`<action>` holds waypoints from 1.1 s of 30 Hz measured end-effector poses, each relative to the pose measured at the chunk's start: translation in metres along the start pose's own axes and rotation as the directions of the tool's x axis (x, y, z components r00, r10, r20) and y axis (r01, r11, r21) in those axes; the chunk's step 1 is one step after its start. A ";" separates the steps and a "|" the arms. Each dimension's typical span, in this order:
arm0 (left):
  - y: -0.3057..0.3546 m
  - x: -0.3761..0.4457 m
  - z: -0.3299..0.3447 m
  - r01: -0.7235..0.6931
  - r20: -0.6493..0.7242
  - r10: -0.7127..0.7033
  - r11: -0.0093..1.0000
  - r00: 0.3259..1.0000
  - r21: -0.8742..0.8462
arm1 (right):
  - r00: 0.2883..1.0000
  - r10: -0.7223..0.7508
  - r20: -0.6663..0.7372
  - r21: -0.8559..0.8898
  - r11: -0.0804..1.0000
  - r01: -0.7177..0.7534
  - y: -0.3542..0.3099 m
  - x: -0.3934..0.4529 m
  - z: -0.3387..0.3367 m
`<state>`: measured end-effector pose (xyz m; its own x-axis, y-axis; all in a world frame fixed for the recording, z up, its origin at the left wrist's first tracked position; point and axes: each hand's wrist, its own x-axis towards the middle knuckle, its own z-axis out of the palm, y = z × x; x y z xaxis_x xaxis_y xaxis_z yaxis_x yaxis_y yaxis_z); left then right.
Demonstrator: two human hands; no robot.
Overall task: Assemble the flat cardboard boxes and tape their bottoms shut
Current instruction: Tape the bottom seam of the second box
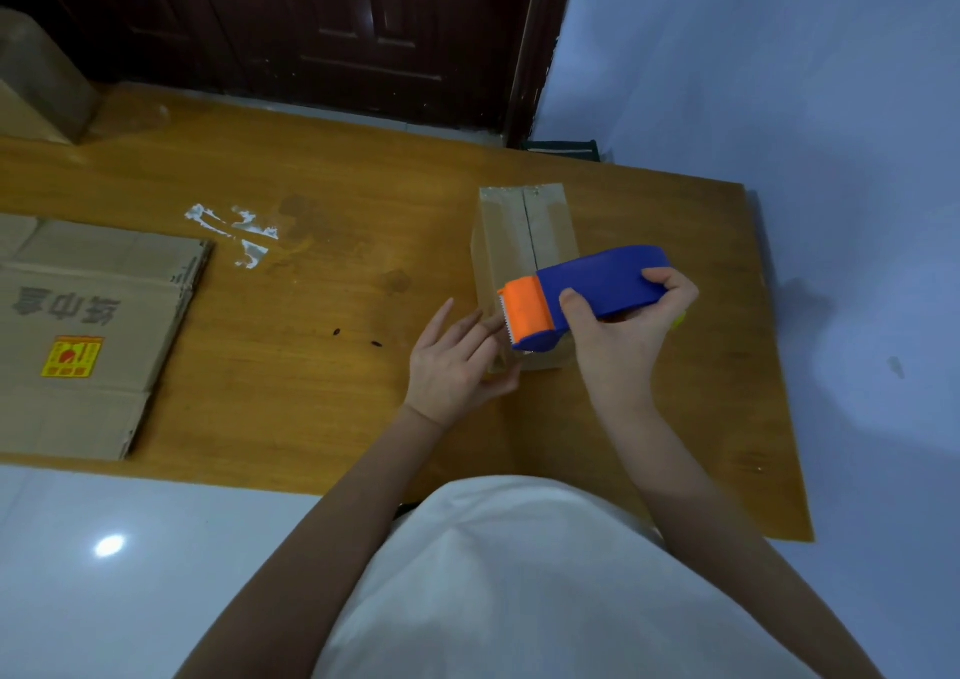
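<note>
A small assembled cardboard box (524, 231) stands on the wooden table (322, 345), its flaps up with a dark seam down the middle and shiny tape on it. My right hand (621, 332) grips a blue tape dispenser (597, 283) with an orange cutter head, held over the box's near end. My left hand (457, 361) rests against the box's near left side, fingers straight and reaching toward the cutter. A stack of flat cardboard boxes (88, 335) lies at the table's left.
Scraps of clear tape (234, 228) stick to the tabletop left of the box. Another cardboard box (36, 80) sits at the far left corner. A dark wooden door (322, 28) stands behind the table, and a pale wall runs along the right.
</note>
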<state>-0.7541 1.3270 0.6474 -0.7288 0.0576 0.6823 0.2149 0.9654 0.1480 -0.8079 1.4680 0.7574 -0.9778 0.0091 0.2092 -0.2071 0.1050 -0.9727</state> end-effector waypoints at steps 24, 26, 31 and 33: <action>-0.012 0.014 -0.013 -0.047 0.155 0.043 0.999 0.987 0.023 | 0.988 -0.128 -0.090 -0.096 0.988 0.119 0.011 0.029 -0.061; -0.014 0.014 -0.015 -0.070 0.170 0.064 0.997 0.983 0.028 | 0.987 -0.131 -0.089 -0.105 0.987 0.121 0.012 0.030 -0.061; -0.012 0.017 -0.013 -0.079 0.198 0.072 0.996 0.978 0.030 | 0.984 -0.112 -0.136 -0.078 0.992 0.102 0.009 0.038 -0.063; -0.011 0.016 -0.013 -0.074 0.203 0.067 0.997 0.977 0.027 | 0.986 -0.115 -0.121 -0.088 0.991 0.105 0.007 0.041 -0.064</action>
<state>-0.7598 1.3141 0.6659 -0.8294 0.1727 0.5313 0.2508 0.9649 0.0780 -0.8474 1.5324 0.7654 -0.9365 0.1171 0.3304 -0.3050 0.1922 -0.9328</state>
